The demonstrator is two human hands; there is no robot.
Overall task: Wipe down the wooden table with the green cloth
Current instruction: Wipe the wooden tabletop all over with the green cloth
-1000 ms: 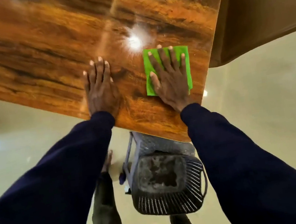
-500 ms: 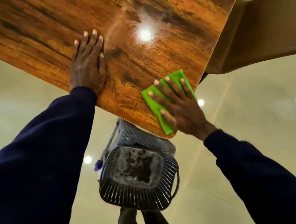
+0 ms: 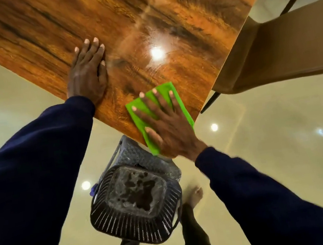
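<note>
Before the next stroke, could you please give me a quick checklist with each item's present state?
1. Press: right hand flat on the cloth, fingers spread: ok.
2. Placement: cloth fully on the table: not ok, its near end seems to poke past the corner edge.
3. Brace: left hand flat on the table: ok.
4. Side gap: chair apart from the table: cannot tell.
5. Footing: not ok, a basket stands right by the foot.
6. Dampness of the cloth: cannot tell.
</note>
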